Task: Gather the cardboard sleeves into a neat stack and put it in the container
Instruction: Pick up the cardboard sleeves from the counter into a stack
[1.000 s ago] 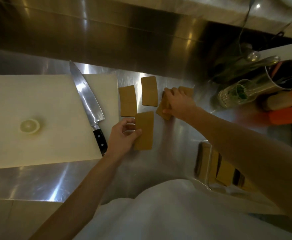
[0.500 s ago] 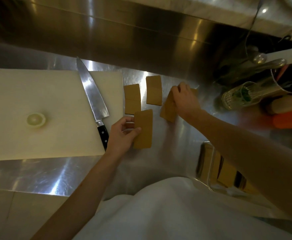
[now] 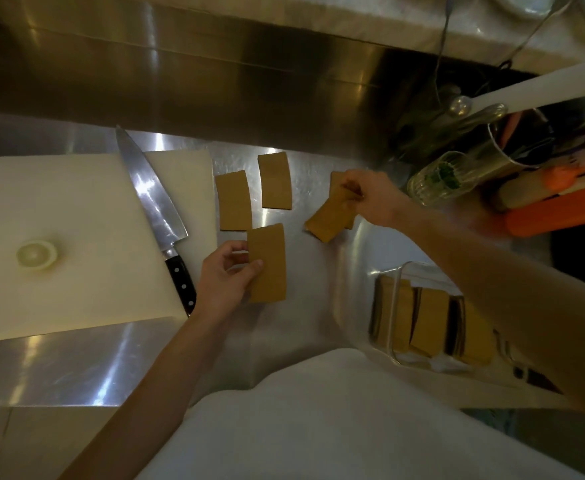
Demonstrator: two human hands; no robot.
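Two bare forearms, no sleeves visible to frame edges. Left hand (image 3: 227,277) and right hand (image 3: 374,199): no gloves, rings, watch or wristband visible. Plain white garment (image 3: 336,420) across torso at bottom of view, smooth fabric, soft folds, no markings, buttons or pockets visible.

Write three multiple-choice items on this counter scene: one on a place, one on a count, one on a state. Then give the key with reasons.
1. Where does the knife lie?
A. on the cutting board
B. in the clear container
C. under the person's right arm

2. How many cardboard sleeves lie untouched on the steel counter?
A. none
B. two
C. five

3. What is the left hand doing?
A. resting flat and empty
B. pinching one sleeve
C. gripping the knife handle

Key: 1 A, the blade rests across the white board. 2 B, the near-board sleeve and the far sleeve lie free. 3 B, thumb and fingers close on the sleeve's edge.
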